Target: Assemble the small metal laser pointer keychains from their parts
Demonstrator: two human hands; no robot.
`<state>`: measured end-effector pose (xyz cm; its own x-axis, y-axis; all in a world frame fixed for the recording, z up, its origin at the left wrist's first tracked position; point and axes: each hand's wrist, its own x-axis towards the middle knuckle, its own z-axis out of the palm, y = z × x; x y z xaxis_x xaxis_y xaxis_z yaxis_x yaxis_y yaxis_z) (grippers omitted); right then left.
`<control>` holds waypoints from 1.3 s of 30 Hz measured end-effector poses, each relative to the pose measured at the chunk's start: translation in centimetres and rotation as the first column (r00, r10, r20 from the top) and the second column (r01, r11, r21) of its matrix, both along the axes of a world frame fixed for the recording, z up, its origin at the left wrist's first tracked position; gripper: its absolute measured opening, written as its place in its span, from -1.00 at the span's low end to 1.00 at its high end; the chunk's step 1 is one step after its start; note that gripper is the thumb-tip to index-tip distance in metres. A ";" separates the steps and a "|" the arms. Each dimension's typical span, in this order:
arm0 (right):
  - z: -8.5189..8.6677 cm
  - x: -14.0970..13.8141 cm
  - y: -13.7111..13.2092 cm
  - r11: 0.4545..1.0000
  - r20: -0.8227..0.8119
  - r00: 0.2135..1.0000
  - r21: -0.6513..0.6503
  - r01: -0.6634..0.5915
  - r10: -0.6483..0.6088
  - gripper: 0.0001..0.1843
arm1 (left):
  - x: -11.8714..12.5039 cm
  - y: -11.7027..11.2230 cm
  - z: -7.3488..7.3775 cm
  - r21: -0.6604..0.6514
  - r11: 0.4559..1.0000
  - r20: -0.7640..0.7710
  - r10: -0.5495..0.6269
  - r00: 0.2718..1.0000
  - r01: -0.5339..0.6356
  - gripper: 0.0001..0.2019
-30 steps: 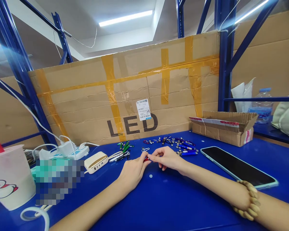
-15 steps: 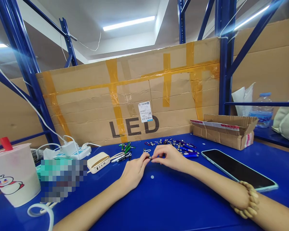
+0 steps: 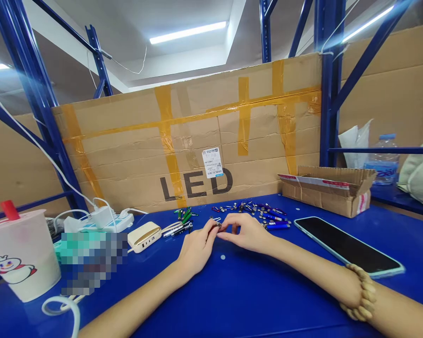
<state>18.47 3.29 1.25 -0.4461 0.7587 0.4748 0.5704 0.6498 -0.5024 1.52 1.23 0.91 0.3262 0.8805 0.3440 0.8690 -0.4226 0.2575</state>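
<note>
Head view: two bare hands meet over the blue table (image 3: 254,291), fingertips nearly touching.
Left hand (image 3: 197,246): thumb and forefinger appear pinched together on a small piece (image 3: 218,226), back of the hand upward.
Right hand (image 3: 246,233): curled, thumb and forefinger close together at that piece; whether they clamp it, I cannot tell.
Small piece: between the two sets of fingertips, metallic where it shows, mostly covered; its exact form cannot be made out.
Fingertip work: the step looks like fine adjusting or joining of the piece, seemingly unfinished, since both hands are at it.
Next move: probably calls for a steady left pinch and light, precise right fingertips; something this small could slip.
Clip (image 3: 216,218): pale, just beyond the fingertips, partly hidden.
Blue pieces (image 3: 277,226): loosely piled beyond the right hand, among smaller dark and metallic bits.
Green pieces (image 3: 186,217): a small heap beyond the left hand.
Silver pieces (image 3: 178,230): lying between the left hand and the power bank (image 3: 144,236).
Phone (image 3: 348,246): flat, dark screen up, beyond the right forearm, which wears a bracelet (image 3: 361,293).
Box (image 3: 360,204): behind the phone.
Cup (image 3: 24,267): far left, upright, red straw.
Cardboard (image 3: 137,164): standing behind everything on the table, marked LED.
</note>
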 end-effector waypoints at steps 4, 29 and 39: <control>0.1 -0.1 -0.3 1.000 -0.013 1.000 -0.003 0.023 -0.023 -0.75 | 0.0 0.0 0.0 -0.006 1.000 -0.005 0.008 1.000 -0.008 -0.70; 0.1 -0.1 0.0 0.992 -0.041 0.992 0.033 0.122 -0.120 -0.69 | 0.0 0.1 -0.4 0.059 0.998 -0.058 -0.004 0.998 0.008 -0.71; 0.9 -0.1 -0.8 0.986 0.049 0.986 0.046 0.160 -0.162 -0.52 | 0.1 -0.1 -0.2 0.074 0.996 -0.095 -0.041 0.995 0.049 -0.69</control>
<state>18.41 2.49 2.11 -0.3449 0.8023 0.4873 0.6938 0.5675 -0.4434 1.57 1.14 0.69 0.3987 0.8365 0.3759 0.8674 -0.4771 0.1418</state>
